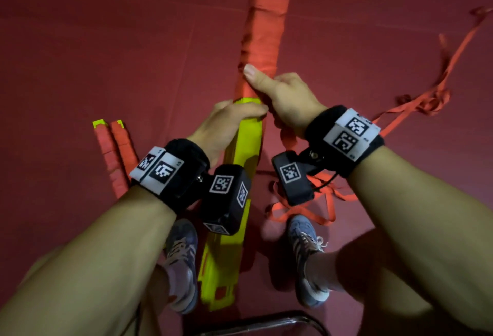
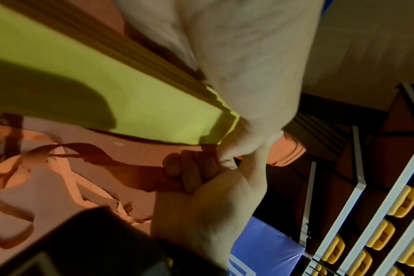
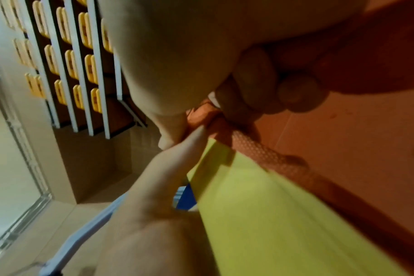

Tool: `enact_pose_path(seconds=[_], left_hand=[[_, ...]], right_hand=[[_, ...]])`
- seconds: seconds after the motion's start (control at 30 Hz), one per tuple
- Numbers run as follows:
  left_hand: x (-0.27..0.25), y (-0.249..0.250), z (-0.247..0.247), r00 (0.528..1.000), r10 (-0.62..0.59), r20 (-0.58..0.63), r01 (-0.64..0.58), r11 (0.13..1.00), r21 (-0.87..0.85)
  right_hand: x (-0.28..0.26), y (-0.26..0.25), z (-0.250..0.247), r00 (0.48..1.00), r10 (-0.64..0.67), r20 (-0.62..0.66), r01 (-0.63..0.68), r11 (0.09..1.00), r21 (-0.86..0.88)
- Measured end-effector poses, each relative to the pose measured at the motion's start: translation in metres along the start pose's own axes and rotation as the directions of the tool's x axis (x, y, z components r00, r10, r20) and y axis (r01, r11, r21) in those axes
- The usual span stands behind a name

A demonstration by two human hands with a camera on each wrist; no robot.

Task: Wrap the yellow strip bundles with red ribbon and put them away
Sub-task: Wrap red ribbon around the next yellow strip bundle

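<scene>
Upper left: bare red floor (image 1: 93, 42), room for a hand to pass. Centre: long bundle (image 1: 262, 37) runs bottom to top and splits the frame. Left hand (image 1: 226, 122) and right hand (image 1: 285, 95) crowd it mid-frame, close together. Left of centre: two wrapped bundles (image 1: 114, 154) lie side by side. Right and lower centre: loose red ribbon (image 1: 426, 101) trails and loops across the floor. Bottom: shoes (image 1: 184, 263) flank the bundle, metal frame (image 1: 266, 322) at the edge.

— what's the right hand (image 3: 267, 78) doing?
— fingers curled on the red ribbon (image 3: 265, 151), right at the end of the yellow bundle (image 3: 284, 214).
— and the left hand (image 3: 165, 177)?
— stretched along the bundle's side. rows of yellow seats (image 3: 71, 59) behind.
</scene>
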State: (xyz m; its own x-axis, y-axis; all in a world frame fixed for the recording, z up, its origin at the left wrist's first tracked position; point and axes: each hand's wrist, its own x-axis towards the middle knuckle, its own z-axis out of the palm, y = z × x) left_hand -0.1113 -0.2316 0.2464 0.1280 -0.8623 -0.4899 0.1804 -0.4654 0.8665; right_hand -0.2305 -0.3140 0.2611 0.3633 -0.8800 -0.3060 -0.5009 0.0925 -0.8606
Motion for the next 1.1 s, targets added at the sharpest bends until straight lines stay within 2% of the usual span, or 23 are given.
enact_pose_path(seconds=[0.1,0.2,0.27,0.33,0.43,0.57,0.63,0.73,0.8,1.0,1.1], left_hand=[[-0.007,0.007,0.001,0.989,-0.093,0.116,0.106,0.988,-0.112],[-0.011,0.019,-0.004,0.964,-0.157,0.213,0.177,0.981,-0.08],[-0.014,0.021,-0.003,0.951,-0.172,0.257,0.2,0.976,-0.085],[-0.013,0.016,0.001,0.966,-0.154,0.206,0.17,0.983,-0.066],[-0.008,0.008,0.007,0.995,-0.096,0.033,0.098,0.994,-0.043],[-0.005,0.01,0.004,0.994,-0.099,0.037,0.1,0.994,-0.035],[-0.007,0.013,0.002,0.994,-0.098,0.039,0.098,0.995,-0.007],[-0.006,0.017,-0.002,0.996,-0.084,0.028,0.084,0.996,0.007],[-0.004,0.017,-0.004,0.997,-0.079,0.023,0.079,0.997,-0.001],[0.0,0.016,-0.001,0.996,-0.074,-0.045,0.075,0.997,0.005],[0.002,0.014,0.001,0.992,-0.074,-0.101,0.076,0.997,0.022]], right_hand=[[0.003,0.0,-0.001,0.997,0.073,0.02,-0.075,0.988,0.138],[0.001,-0.001,-0.003,0.992,0.107,0.063,-0.121,0.945,0.304],[-0.001,-0.005,-0.005,0.99,0.089,0.106,-0.121,0.933,0.34],[-0.002,-0.006,-0.005,0.986,0.062,0.156,-0.11,0.942,0.316],[-0.001,-0.008,-0.004,0.985,0.04,0.166,-0.077,0.971,0.225],[-0.001,-0.007,-0.01,0.979,0.009,0.202,-0.039,0.989,0.145],[0.0,-0.005,-0.015,0.969,0.01,0.249,-0.062,0.978,0.2],[0.004,-0.003,-0.021,0.941,0.071,0.332,-0.196,0.912,0.36],[0.006,-0.001,-0.023,0.931,0.1,0.35,-0.239,0.894,0.38],[0.013,0.011,-0.023,0.967,-0.034,0.251,-0.016,0.98,0.197],[0.012,0.015,-0.022,0.965,-0.129,0.227,0.144,0.988,-0.048]])
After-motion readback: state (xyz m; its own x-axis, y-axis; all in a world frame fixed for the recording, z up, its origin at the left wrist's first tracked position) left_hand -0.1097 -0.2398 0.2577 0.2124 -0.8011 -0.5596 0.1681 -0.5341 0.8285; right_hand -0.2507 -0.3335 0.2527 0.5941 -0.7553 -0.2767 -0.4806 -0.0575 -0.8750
